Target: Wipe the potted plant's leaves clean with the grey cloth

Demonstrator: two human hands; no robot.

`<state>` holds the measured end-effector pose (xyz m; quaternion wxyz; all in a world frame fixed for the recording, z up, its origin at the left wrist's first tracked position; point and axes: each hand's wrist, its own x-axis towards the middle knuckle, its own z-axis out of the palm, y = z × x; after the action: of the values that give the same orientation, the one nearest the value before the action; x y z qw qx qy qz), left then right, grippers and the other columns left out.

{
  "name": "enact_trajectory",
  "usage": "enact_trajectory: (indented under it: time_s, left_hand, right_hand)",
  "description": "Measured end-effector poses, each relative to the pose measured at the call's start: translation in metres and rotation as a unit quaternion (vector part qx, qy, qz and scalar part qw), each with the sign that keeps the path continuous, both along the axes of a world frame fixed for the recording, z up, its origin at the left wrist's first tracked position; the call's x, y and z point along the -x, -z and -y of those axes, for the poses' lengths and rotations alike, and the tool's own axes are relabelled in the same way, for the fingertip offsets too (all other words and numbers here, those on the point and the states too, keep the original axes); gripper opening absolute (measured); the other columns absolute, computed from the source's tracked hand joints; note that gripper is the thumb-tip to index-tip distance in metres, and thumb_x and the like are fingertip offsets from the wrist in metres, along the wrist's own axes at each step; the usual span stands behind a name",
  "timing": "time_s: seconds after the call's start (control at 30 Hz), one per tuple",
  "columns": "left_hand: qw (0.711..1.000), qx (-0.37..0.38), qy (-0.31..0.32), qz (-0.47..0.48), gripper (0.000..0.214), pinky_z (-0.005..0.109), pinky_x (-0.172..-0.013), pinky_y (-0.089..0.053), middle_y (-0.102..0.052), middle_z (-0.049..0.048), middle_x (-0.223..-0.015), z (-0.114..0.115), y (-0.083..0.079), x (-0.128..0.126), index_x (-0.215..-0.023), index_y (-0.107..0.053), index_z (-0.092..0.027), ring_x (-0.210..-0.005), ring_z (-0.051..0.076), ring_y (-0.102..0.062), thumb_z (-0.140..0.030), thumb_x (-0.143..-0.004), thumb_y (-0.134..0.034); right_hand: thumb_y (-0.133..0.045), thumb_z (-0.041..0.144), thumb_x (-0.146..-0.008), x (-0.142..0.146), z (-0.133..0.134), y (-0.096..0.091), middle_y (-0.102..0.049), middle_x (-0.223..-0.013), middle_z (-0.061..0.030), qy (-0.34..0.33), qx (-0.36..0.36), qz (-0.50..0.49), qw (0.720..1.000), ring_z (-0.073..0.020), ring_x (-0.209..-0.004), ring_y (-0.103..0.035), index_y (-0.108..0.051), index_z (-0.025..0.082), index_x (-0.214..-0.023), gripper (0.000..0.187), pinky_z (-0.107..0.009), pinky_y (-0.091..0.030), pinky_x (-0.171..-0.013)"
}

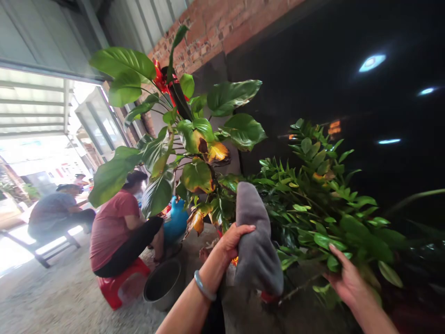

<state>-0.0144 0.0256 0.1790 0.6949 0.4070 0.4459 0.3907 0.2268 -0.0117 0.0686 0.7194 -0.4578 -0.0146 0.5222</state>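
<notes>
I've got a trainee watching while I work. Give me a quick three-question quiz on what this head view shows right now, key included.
1. Which hand holds the grey cloth?
2. True or false: the seated person in the red shirt is on a blue stool.
3. What circles the left wrist? A) a watch; B) a bangle; C) a glove cuff.

Key:
1. The left hand.
2. False: the stool is red.
3. B, a bangle.

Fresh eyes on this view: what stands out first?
A tall, broad-leaved green plant with yellow, browned leaves and a red ribbon near its top dominates the middle. Lower, the left hand holds a soft grey cloth; at right, the right hand is among a small-leaved green plant.
</notes>
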Motion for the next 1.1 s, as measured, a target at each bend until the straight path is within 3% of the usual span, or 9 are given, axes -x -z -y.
enact_trajectory:
  time_s: [0.13, 0.2, 0.33, 0.43, 0.5, 0.63, 0.73, 0.93, 1.1]
  left_hand:
    - [0.978, 0.018, 0.161, -0.132, 0.033, 0.029, -0.063, -0.047, -0.069, -0.0008, -0.065, 0.019, 0.034, -0.006, -0.069, -0.072, -0.016, -0.063, 0.017, -0.059, -0.024, -0.039, -0.082]
    - [0.965, -0.01, 0.216, -0.145, 0.036, 0.028, -0.066, -0.047, -0.071, -0.0011, -0.071, 0.029, 0.034, -0.008, -0.074, -0.073, -0.018, -0.068, 0.018, -0.06, -0.02, -0.039, -0.081]
    - [0.989, -0.082, 0.124, -0.024, 0.047, 0.029, -0.067, -0.049, -0.072, 0.0022, -0.077, 0.013, -0.01, -0.013, -0.087, -0.073, -0.017, -0.069, 0.018, -0.061, -0.023, -0.042, -0.082]
    - [0.995, -0.098, 0.018, 0.016, 0.038, 0.029, -0.066, -0.05, -0.069, 0.0018, -0.068, -0.012, -0.031, -0.016, -0.083, -0.071, -0.015, -0.062, 0.016, -0.059, -0.025, -0.047, -0.082]
    - [0.998, -0.056, 0.016, -0.006, 0.032, 0.029, -0.062, -0.049, -0.066, 0.0004, -0.059, -0.016, -0.019, -0.016, -0.076, -0.07, -0.015, -0.056, 0.015, -0.057, -0.025, -0.048, -0.081]
    - [0.98, 0.033, 0.159, -0.114, 0.033, 0.028, -0.06, -0.047, -0.07, -0.0001, -0.064, 0.012, 0.027, -0.013, -0.069, -0.072, -0.015, -0.058, 0.016, -0.059, -0.022, -0.038, -0.08]
    - [0.967, 0.014, 0.217, -0.135, 0.036, 0.028, -0.063, -0.048, -0.072, -0.0007, -0.07, 0.028, 0.026, -0.009, -0.072, -0.073, -0.017, -0.063, 0.017, -0.06, -0.022, -0.037, -0.08]
    - [0.996, -0.086, 0.022, 0.002, 0.045, 0.029, -0.061, -0.049, -0.07, 0.0019, -0.069, -0.007, -0.016, -0.015, -0.078, -0.07, -0.014, -0.062, 0.017, -0.06, -0.028, -0.038, -0.083]
    - [0.996, -0.081, 0.016, -0.044, 0.04, 0.03, -0.058, -0.045, -0.064, -0.0005, -0.061, 0.009, 0.017, -0.047, -0.072, -0.066, -0.017, -0.057, 0.016, -0.053, -0.025, -0.036, -0.081]
  right_hand:
    - [-0.079, 0.028, -0.05, -0.002, -0.003, 0.008, -0.072, -0.063, 0.0004, -0.022, -0.016, -0.003, 1.0, -0.0316, -0.079, -0.071, -0.067, 0.023, -0.076, 0.029, -0.042, -0.059, -0.063]
    - [-0.079, 0.027, -0.049, -0.002, -0.002, 0.009, -0.072, -0.062, -0.0002, -0.028, -0.016, -0.011, 0.999, -0.0313, -0.076, -0.072, -0.068, 0.022, -0.074, 0.028, -0.041, -0.059, -0.061]
    - [-0.079, 0.025, -0.048, 0.0, 0.0, 0.003, -0.073, -0.061, 0.0002, -0.027, -0.006, -0.014, 1.0, -0.0259, -0.06, -0.069, -0.067, 0.021, -0.075, 0.03, -0.031, -0.051, -0.043]
    - [-0.079, 0.023, -0.048, 0.001, 0.001, 0.0, -0.073, -0.062, 0.001, -0.027, -0.023, -0.018, 0.999, -0.0273, -0.064, -0.07, -0.067, 0.022, -0.075, 0.031, -0.036, -0.056, -0.051]
    - [-0.079, 0.022, -0.047, 0.001, 0.0, -0.001, -0.072, -0.061, 0.0009, -0.031, -0.025, -0.024, 0.999, -0.0295, -0.07, -0.071, -0.067, 0.022, -0.075, 0.03, -0.041, -0.059, -0.06]
    - [-0.08, 0.025, -0.048, 0.0, -0.001, 0.003, -0.073, -0.062, 0.0008, -0.027, -0.017, -0.019, 0.999, -0.0303, -0.075, -0.072, -0.068, 0.022, -0.075, 0.031, -0.043, -0.06, -0.063]
    - [-0.08, 0.026, -0.049, -0.002, -0.002, 0.006, -0.072, -0.062, 0.0002, -0.027, -0.017, -0.008, 0.999, -0.0299, -0.072, -0.072, -0.067, 0.022, -0.074, 0.028, -0.04, -0.059, -0.059]
    - [-0.076, 0.023, -0.051, -0.001, 0.0, -0.002, -0.072, -0.061, 0.0031, -0.012, -0.003, -0.019, 1.0, -0.024, -0.058, -0.067, -0.066, 0.023, -0.077, 0.027, -0.034, -0.054, -0.049]
    - [-0.075, 0.026, -0.059, 0.005, -0.003, 0.007, -0.068, -0.055, 0.0012, -0.06, 0.018, 0.007, 0.998, -0.0194, -0.045, -0.061, -0.064, 0.02, -0.072, 0.018, -0.029, -0.047, -0.04]
